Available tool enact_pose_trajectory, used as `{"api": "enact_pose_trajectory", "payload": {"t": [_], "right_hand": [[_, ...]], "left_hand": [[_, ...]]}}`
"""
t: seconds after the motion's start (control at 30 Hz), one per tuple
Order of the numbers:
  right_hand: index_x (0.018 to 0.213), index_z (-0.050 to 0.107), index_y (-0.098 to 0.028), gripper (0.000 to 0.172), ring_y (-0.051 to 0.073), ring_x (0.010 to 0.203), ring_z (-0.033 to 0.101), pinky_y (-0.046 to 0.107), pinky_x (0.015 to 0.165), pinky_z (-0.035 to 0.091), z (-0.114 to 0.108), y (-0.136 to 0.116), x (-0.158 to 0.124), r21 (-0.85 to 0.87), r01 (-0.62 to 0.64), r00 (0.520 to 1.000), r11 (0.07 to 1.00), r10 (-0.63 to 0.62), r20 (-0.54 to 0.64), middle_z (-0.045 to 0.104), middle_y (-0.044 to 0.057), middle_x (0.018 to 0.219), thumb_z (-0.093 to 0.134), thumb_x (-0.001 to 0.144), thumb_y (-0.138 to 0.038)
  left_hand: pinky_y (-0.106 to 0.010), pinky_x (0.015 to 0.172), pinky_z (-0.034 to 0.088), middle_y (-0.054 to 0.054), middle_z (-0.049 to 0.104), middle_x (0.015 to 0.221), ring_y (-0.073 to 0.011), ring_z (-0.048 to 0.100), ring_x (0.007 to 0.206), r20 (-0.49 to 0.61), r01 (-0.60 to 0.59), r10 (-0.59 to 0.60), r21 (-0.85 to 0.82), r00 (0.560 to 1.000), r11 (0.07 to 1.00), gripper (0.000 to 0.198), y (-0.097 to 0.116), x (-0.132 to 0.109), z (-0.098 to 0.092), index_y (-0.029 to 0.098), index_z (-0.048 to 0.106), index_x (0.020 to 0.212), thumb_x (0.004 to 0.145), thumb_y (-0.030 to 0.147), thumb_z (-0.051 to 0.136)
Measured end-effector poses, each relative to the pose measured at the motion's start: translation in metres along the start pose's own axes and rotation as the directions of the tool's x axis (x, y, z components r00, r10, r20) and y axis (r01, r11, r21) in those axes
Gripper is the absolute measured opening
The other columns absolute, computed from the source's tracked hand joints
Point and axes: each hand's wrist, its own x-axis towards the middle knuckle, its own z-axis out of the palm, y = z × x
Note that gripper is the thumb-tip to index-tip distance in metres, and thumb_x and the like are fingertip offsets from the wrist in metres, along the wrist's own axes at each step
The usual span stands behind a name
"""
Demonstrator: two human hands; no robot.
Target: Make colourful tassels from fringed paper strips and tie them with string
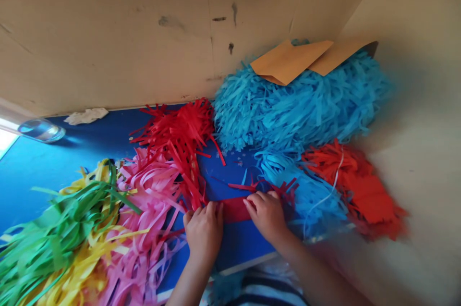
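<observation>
A flat band of red fringed paper (236,210) lies across the blue table in front of me, with red strips spreading from its far side. My left hand (204,229) is closed on the left end of the band, fingers curled over it. On the right, my right hand (267,212) pinches the other end between thumb and fingers. Loose red fringe (180,128) runs from beside my left hand toward the wall. Just past my right hand is a bundle of light blue fringe (306,186). What lies under the fingertips is hidden.
Left of my hands lie green (54,234), yellow (86,263) and pink fringe (147,195). A large blue fringe pile (295,104) stands against the wall, topped by folded orange-brown paper (291,58). Orange-red fringe (363,190) sits at right; a clear glass dish (41,130) at far left.
</observation>
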Motion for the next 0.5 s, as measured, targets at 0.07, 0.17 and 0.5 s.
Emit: {"api": "enact_pose_trajectory", "payload": {"t": [0.07,0.17,0.5], "right_hand": [[0.074,0.062,-0.019,0.031,0.017,0.061,0.056,0.034,0.070,0.030,0.001,0.001,0.000,0.004,-0.003,1.000,1.000,0.003,0.003,0.065,0.002,0.066,0.047,0.099,-0.028],[0.074,0.062,-0.019,0.029,0.017,0.061,0.056,0.034,0.070,0.030,0.003,0.001,-0.001,0.007,-0.005,1.000,1.000,0.005,-0.005,0.065,0.002,0.067,0.048,0.098,-0.026],[0.083,0.062,-0.021,0.008,0.024,0.081,0.054,0.037,0.074,0.029,-0.015,-0.001,0.001,-0.137,-0.123,0.991,0.983,0.116,-0.062,0.067,0.007,0.084,0.065,0.089,-0.024]], "left_hand": [[-0.036,0.072,0.035,-0.004,0.069,0.061,-0.0215,0.064,0.062,0.013,0.008,-0.008,-0.006,1.000,1.000,0.034,0.001,0.001,0.001,0.020,0.065,0.076,0.097,0.035,0.043],[-0.036,0.073,0.036,-0.004,0.070,0.065,-0.0216,0.065,0.064,0.015,0.016,-0.015,-0.012,1.000,1.000,0.034,0.001,0.003,0.002,0.020,0.063,0.076,0.098,0.036,0.043],[-0.045,0.088,0.038,-0.011,0.069,0.103,-0.0289,0.058,0.098,-0.163,-0.098,0.093,-0.019,0.982,0.995,0.014,-0.001,0.003,-0.004,0.022,0.067,0.098,0.091,0.025,0.055]]}}
